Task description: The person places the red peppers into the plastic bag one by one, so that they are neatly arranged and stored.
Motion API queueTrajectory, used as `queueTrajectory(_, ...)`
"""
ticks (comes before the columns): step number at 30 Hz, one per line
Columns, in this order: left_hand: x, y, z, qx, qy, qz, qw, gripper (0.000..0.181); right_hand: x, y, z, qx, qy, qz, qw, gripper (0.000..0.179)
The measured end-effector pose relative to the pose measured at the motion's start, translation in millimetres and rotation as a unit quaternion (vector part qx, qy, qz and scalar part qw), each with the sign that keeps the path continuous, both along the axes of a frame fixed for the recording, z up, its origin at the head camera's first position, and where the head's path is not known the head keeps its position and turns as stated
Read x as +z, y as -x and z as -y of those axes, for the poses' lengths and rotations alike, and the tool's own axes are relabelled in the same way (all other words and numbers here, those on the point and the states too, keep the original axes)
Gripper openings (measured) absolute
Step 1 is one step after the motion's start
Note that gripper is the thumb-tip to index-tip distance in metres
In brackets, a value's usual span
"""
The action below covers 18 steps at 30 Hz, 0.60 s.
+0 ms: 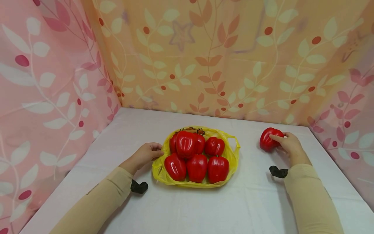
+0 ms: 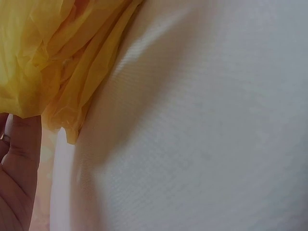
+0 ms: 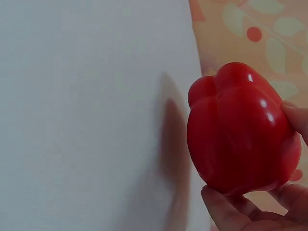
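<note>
A yellow plastic bag (image 1: pixel 158 172) lies spread open on the table, holding several glossy red bell peppers (image 1: pixel 197 167). At the bag's left edge, my left hand (image 1: pixel 143 155) pinches the rim with thumb and fingers; the left wrist view shows the crumpled yellow plastic (image 2: pixel 72 57) beside a finger. Off to the right of the bag, my right hand (image 1: pixel 292 148) grips a single red bell pepper (image 1: pixel 266 140). From the right wrist, that pepper (image 3: pixel 240 134) appears between thumb and fingers, its shadow falling on the cloth.
A white cloth covers the table (image 1: pixel 204 211). Behind it hangs an orange leaf-patterned curtain (image 1: pixel 181 65), with pink patterned curtains (image 1: pixel 38 97) at both sides. Black camera mounts (image 1: pixel 139 187) stick out from both wrists.
</note>
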State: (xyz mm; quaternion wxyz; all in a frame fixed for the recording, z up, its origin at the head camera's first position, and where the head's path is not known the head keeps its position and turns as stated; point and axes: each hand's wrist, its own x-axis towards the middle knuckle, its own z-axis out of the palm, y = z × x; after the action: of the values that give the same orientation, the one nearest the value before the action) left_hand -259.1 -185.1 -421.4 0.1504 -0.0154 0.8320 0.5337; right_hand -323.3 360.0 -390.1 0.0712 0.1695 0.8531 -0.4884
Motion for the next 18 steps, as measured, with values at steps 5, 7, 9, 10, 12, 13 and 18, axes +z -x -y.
queueTrajectory(5, -0.3, -0.2, 0.5, -0.003, -0.002, -0.003, 1.0000, 0.019, 16.7, -2.5, 11, 0.030, 0.004, -0.039, 0.9988, 0.101)
queueTrajectory(7, -0.3, -0.1, 0.5, -0.002, -0.002, -0.004, 1.0000, 0.019, 23.6, -3.5, 17, 0.044, -0.003, -0.057, 0.9974, 0.093)
queueTrajectory(9, -0.2, 0.0, 0.5, -0.003, 0.000, -0.004, 1.0000, 0.020, 31.2, -4.7, 24, 0.058, -0.006, -0.070, 0.9958, 0.087)
queueTrajectory(10, -0.2, 0.0, 0.4, -0.003, 0.000, -0.004, 1.0000, 0.020, 35.2, -5.1, 28, 0.066, -0.009, -0.074, 0.9951, 0.087)
queueTrajectory(12, -0.1, 0.0, 0.3, -0.003, -0.001, -0.004, 1.0000, 0.019, 43.6, -6.0, 35, 0.082, -0.008, -0.080, 0.9934, 0.089)
queueTrajectory(13, -0.1, 0.1, 0.4, -0.004, -0.001, -0.004, 1.0000, 0.019, 47.8, -6.6, 40, 0.088, -0.006, -0.082, 0.9927, 0.090)
queueTrajectory(18, 0.8, -0.3, -0.1, -0.005, -0.001, -0.004, 1.0000, 0.020, 66.2, -11.0, 65, 0.116, 0.001, -0.092, 0.9890, 0.088)
